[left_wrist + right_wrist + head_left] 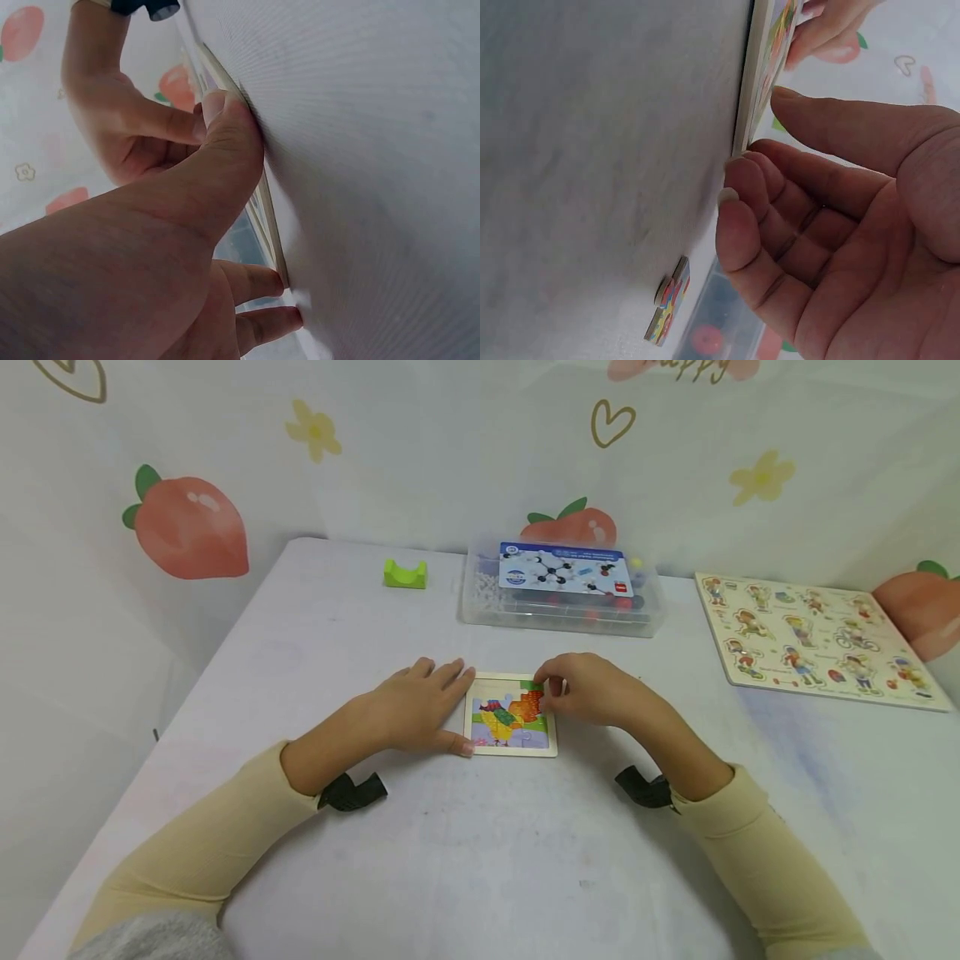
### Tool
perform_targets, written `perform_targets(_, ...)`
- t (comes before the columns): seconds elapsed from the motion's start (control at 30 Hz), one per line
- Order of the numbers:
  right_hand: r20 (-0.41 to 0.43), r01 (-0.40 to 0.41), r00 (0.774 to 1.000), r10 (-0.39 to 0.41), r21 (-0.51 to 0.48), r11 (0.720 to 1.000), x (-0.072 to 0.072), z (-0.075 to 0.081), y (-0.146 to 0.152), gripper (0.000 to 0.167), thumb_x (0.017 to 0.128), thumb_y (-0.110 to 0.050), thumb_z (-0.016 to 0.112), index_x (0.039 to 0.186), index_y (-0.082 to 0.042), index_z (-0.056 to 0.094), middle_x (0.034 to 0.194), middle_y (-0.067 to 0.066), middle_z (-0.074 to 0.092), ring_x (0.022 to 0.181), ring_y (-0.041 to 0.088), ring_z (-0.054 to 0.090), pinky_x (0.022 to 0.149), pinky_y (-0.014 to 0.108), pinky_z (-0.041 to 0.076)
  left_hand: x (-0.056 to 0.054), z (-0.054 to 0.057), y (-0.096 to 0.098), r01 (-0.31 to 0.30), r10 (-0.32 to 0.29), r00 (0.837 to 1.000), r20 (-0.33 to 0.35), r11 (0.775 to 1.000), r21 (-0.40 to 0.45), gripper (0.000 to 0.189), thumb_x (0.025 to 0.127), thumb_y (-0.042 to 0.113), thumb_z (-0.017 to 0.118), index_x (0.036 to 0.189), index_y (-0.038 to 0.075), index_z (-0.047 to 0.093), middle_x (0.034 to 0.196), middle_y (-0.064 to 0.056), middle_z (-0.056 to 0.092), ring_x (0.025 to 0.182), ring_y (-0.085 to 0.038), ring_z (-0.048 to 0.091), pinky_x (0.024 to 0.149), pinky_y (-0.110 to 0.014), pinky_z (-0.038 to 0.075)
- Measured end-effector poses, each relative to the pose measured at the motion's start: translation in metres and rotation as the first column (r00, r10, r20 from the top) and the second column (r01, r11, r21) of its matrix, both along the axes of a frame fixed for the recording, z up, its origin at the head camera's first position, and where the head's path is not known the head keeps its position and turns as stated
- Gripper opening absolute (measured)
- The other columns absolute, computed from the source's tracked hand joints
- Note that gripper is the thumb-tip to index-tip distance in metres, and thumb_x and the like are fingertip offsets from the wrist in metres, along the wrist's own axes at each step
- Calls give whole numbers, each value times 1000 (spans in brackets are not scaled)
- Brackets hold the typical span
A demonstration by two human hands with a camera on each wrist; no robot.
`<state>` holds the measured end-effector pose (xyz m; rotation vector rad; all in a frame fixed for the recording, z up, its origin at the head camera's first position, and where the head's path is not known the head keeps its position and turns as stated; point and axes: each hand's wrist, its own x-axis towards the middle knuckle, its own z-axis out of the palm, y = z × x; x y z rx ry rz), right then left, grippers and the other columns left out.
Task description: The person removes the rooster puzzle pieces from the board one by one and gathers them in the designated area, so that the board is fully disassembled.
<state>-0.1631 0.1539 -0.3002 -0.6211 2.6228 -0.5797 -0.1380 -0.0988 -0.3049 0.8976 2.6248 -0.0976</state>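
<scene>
A small jigsaw puzzle (512, 750) in a pale wooden frame lies on the table, its picture a yellow, green and orange-red bird. Bare wood shows at its upper left. My left hand (416, 706) is spread along the left side, thumb at the lower corner and forefinger at the upper one. At the upper right corner, my right hand (596, 689) has curled fingers touching the puzzle's edge; I cannot tell whether they hold a piece. A colourful puzzle piece (669, 304) lies beyond this hand in the right wrist view, mostly hidden in the head view.
Behind the puzzle stands a clear plastic box (558, 620) with a molecule-model card and small coloured parts. A wooden picture board (821, 639) lies at the right. A lime-green notched block (405, 575) sits at the back left, near the printed cloth backdrop (450, 443).
</scene>
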Motion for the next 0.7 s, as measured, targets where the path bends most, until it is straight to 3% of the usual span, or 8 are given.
perform_targets(0.47,31,20,999,-20,10,1000,3,-1,-3,35,89,-8,74,121,-1,61,82,6,57,80,22,54,71,35,45,0,1,1,-7,7,1000,9,1000,-6,107,87,69,62,160,5,19,164,-17,19,141,-44,29,112,-53,33)
perform_targets(0.7,-2,18,1000,-18,-14,1000,3,0,-2,35,87,-7,75,118,0,59,91,9,58,88,25,54,76,37,48,0,-1,1,-1,2,1000,3,1000,-4,107,86,70,62,160,5,19,164,-17,19,141,-44,29,111,-53,33)
